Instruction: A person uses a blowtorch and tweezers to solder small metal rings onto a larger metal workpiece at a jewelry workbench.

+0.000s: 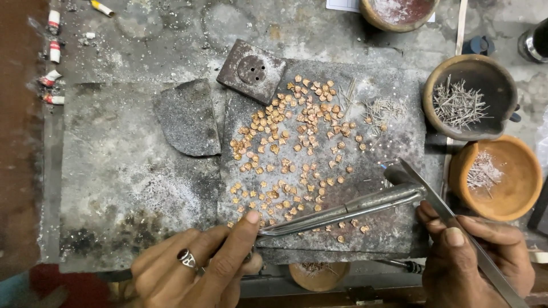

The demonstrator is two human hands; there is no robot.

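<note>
the left hand [194,268] sits at the bottom edge of the slab [399,137], its fingers [242,234] closed round the near end of a bent metal torch pipe [342,211]. the pipe's long axis runs up and to the right, from the thumb tip to its nozzle end by the right hand. the right hand [474,256] is at the lower right, its fingers pinched shut on long flat tweezers [451,219], whose blades slant up and left so that the tips lie just beside the pipe's far end.

the small copper pieces [291,142] are scattered over the middle of the slab, above and to the left of the tweezer tips; the nearest few lie just under the pipe. the right hand's tool is the nearer to them. a little heap of thin wire bits [382,108] lies at the slab's upper right. off the slab on the right of the surface stand a dark bowl [491,74] of wire pins and a clay bowl [519,177].
</note>
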